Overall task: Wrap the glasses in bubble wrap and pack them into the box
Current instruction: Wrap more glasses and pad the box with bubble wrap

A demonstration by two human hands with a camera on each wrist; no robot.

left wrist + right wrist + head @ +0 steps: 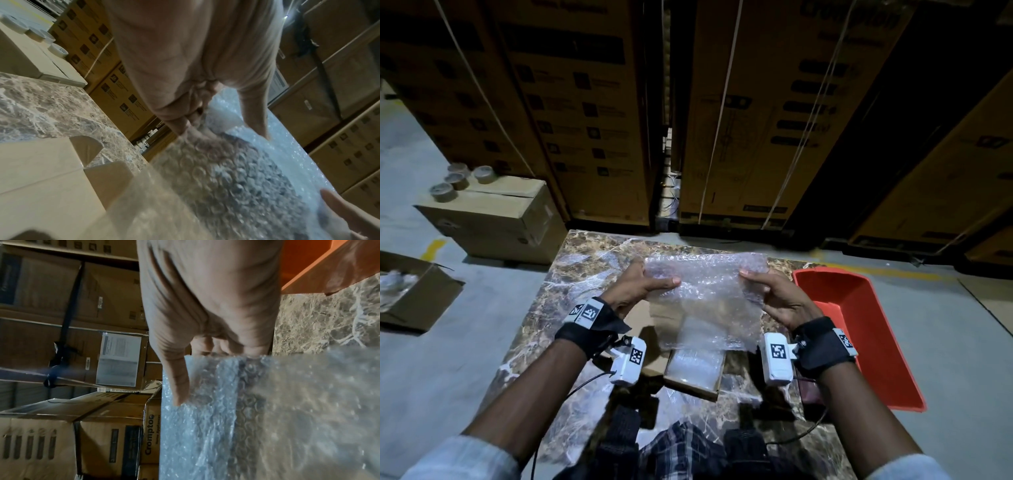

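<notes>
Both hands, the left hand [635, 291] and right hand [779, 301], pinch opposite edges of the bubble wrap [705, 294], holding it above the open box [693, 371] on the table [585, 260], where a slack thumb grip could let the slippery sheet slide free.

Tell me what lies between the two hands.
In the head view, a bubble wrap sheet stretches between the left hand and right hand, each pinching an edge above the small box.
</notes>
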